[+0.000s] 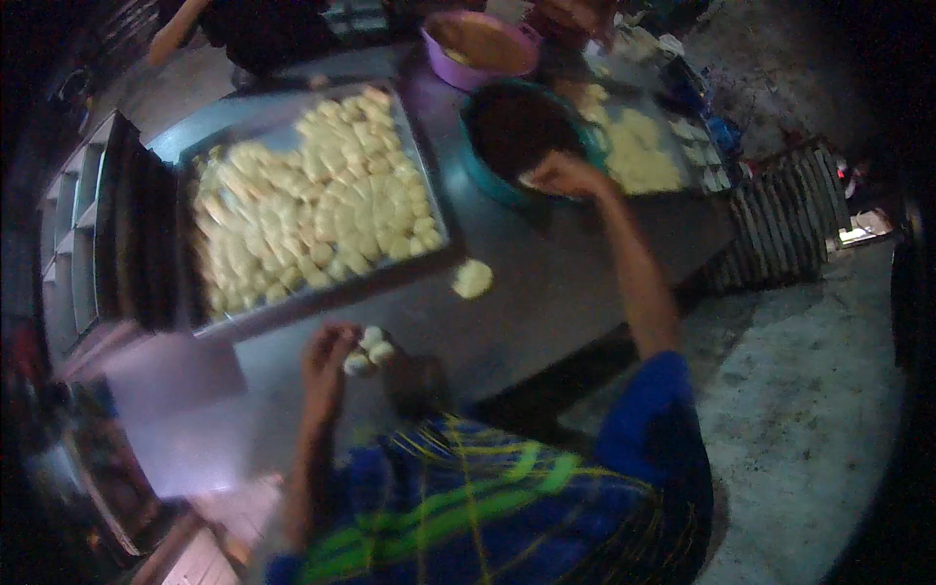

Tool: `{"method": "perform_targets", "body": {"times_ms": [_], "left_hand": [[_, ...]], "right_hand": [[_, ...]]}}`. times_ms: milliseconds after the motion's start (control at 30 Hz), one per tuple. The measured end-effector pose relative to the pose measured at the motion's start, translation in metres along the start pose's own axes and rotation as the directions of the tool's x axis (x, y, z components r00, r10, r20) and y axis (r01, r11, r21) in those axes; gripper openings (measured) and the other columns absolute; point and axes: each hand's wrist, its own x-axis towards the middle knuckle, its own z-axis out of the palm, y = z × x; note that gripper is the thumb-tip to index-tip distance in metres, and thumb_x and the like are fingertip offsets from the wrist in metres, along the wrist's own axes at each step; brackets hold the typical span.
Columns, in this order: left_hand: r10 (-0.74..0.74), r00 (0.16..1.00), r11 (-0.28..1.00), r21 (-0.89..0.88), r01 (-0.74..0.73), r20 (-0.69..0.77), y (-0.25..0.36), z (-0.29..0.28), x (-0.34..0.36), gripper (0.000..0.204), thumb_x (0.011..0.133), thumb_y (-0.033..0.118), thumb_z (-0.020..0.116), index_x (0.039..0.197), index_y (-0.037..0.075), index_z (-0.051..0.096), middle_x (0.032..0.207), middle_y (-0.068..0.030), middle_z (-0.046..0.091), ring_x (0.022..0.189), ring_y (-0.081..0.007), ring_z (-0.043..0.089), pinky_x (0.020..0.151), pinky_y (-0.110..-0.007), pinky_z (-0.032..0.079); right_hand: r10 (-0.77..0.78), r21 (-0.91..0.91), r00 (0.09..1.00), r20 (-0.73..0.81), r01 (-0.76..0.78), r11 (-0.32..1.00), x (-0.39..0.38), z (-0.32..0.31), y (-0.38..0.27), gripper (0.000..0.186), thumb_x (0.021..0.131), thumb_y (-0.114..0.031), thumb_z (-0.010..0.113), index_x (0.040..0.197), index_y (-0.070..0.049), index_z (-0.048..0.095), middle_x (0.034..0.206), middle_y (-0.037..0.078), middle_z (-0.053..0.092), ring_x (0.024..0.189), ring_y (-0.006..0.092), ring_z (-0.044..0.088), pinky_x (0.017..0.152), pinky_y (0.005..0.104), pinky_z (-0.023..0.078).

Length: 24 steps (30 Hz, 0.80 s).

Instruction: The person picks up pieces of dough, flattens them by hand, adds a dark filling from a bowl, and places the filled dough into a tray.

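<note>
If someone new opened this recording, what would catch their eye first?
Probably the big tray on the left of the table, crowded with pale, dough-like pieces. Next, the teal bowl with dark contents right of it, with the right hand at its near side. Nearer the wearer, small pale balls sit beside the left hand.

1 head-worn fisheye looks down over the hands (326, 359).

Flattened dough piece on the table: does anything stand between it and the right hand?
Yes, the near side of the teal bowl: the right hand is at the bowl, and the flattened dough piece lies outside it. Nothing else visible intervenes.
</note>
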Motion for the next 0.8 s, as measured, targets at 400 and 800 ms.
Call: {"method": "perform_targets", "body": {"times_ms": [400, 800], "left_hand": [[-0.236, 0.946, 0.931, -0.227, 0.285, 0.223, 0.003, 0.017, -0.004, 0.037, 0.099, 0.035, 0.057, 0.121, 0.005, 0.060, 0.113, -0.0085, 0.067, 0.103, -0.0185, 0.062, 0.093, -0.033, 0.046], [-0.138, 0.936, 0.721, -0.616, 0.318, 0.323, 0.019, 0.066, -0.006, 0.037, 0.103, 0.038, 0.049, 0.127, 0.010, 0.056, 0.122, -0.0060, 0.061, 0.108, -0.0202, 0.058, 0.089, -0.034, 0.046]], "right_hand": [[0.037, 0.869, 0.999, -0.018, -0.002, 0.495, -0.039, 0.022, -0.108, 0.046, 0.090, -0.005, 0.067, 0.134, -0.006, 0.055, 0.109, 0.002, 0.068, 0.098, 0.0126, 0.064, 0.086, 0.0297, 0.052], [0.012, 0.950, 0.983, -0.181, 0.178, -0.255, -0.050, 0.166, -0.265, 0.062, 0.093, -0.002, 0.063, 0.146, -0.014, 0.035, 0.127, 0.006, 0.059, 0.116, 0.0176, 0.058, 0.095, 0.0338, 0.052]]}}
